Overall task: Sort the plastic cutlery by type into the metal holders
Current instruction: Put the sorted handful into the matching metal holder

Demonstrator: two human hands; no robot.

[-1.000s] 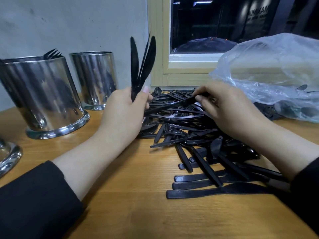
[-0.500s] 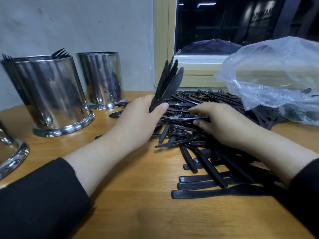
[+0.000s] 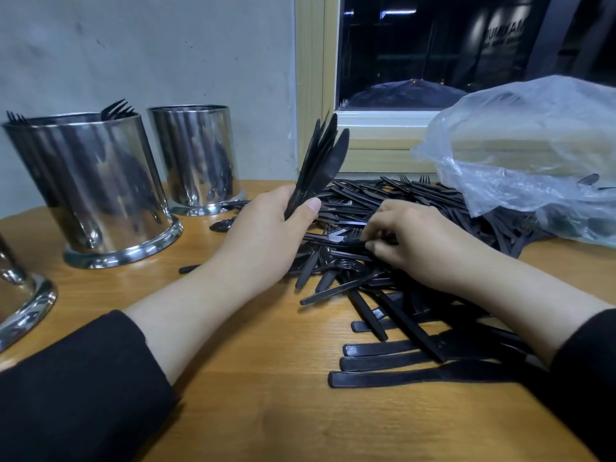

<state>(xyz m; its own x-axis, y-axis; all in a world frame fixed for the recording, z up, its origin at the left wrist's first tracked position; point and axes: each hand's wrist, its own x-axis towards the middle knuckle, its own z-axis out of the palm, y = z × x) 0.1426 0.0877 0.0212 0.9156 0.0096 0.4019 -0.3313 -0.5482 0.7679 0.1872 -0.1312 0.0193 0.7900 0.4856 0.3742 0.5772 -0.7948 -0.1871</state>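
A wooden counter (image 3: 253,405) stands against a grey wall, with a dark window behind it. A heap of black plastic cutlery (image 3: 393,235) sprawls over the middle of the counter and serves as the landmark here.

The left hand (image 3: 266,238) sits at the heap's left edge, its fingers and thumb curled round a bundle of black knives (image 3: 320,165). The bundle's blades point up and lean slightly right, above the heap. The right hand (image 3: 420,241) lies on top of the heap, fingers bent, fingertips pinching a single black piece (image 3: 343,240) that lies flat among the others, just right of the left hand's thumb.

Left of the heap stand the metal holders. The large holder (image 3: 96,188) has fork tines (image 3: 116,109) poking above its rim. A smaller holder (image 3: 200,158) stands behind it, nearer the heap; what it contains cannot be seen. Only the base of a third holder (image 3: 23,308) shows at the far left edge.

Right of the heap, a crumpled clear plastic bag (image 3: 533,151) rests over its far edge. Both forearms wear black sleeves (image 3: 76,391).
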